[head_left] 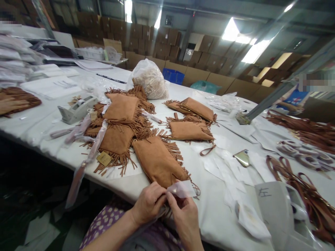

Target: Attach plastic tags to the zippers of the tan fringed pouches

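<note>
A tan suede fringed bag point(159, 158) lies at the near table edge, its lower end at my fingers. My right hand point(185, 212) pinches a small piece of thin white wrapping sheet point(183, 189) over that end. Right beside it, my left hand point(150, 202) is closed, thumb and fingers pressed together; what they grip is hidden. A thin strap-like strand hangs below both hands, partly out of sight. To the left, more fringed bags point(121, 108) lie piled, with a plastic-wrapped strap point(90, 157) and a gold-brown tag point(104, 158) on them.
Two fringed bags point(191, 130) lie beyond. Tape dispensers stand at left point(77, 111) and near right point(274, 212). Brown straps point(300, 188) and white paper pieces point(222, 170) cover the right side. A stuffed clear plastic bag point(149, 78) stands behind. Another person's hand point(12, 105) rests at far left.
</note>
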A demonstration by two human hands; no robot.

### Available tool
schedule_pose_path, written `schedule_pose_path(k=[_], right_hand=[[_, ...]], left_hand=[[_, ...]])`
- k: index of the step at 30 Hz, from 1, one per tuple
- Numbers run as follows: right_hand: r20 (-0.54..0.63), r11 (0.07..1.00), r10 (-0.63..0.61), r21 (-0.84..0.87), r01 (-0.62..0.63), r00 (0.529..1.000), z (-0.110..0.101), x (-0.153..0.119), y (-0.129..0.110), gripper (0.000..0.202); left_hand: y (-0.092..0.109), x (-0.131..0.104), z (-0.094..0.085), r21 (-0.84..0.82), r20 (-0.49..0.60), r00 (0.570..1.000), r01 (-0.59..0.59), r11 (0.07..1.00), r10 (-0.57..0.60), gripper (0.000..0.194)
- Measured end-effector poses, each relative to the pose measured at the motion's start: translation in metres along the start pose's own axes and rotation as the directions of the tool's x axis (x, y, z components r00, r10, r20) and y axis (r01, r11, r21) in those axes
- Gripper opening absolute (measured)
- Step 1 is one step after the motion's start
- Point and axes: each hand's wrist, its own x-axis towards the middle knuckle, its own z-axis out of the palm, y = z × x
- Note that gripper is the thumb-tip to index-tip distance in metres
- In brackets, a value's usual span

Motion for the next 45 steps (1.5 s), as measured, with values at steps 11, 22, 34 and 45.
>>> schedule_pose_path(k=[11,22,34,45], right_hand=[[0.053,0.971,-0.183,-0.147,0.189,0.982,0.018,-0.017,0.011,0.021],[0.492,0.522,-0.657,-0.248,0.816,0.571,0.019,-0.022,0.031,0.068],[0.275,0.687,-0.584,-0.333,0.646,0.763,0.018,-0.009,0.031,0.024],[0.004,0.921,-0.179,-0.351,0.169,0.984,-0.026,-0.007,0.028,0.029]], left_hand=[[0.022,-0.032,-0.044,-0.530,0.077,0.767,0.573,0.625,-0.637,0.032],[0.026,-0.045,-0.062,-0.640,0.630,0.491,0.767,-0.045,-0.602,0.029],[0.018,-0.046,-0.062,-0.526,0.533,0.515,0.823,0.214,-0.671,0.025],[0.010,-0.052,-0.073,-0.042,0.343,0.533,0.831,0.554,-0.773,0.022]])
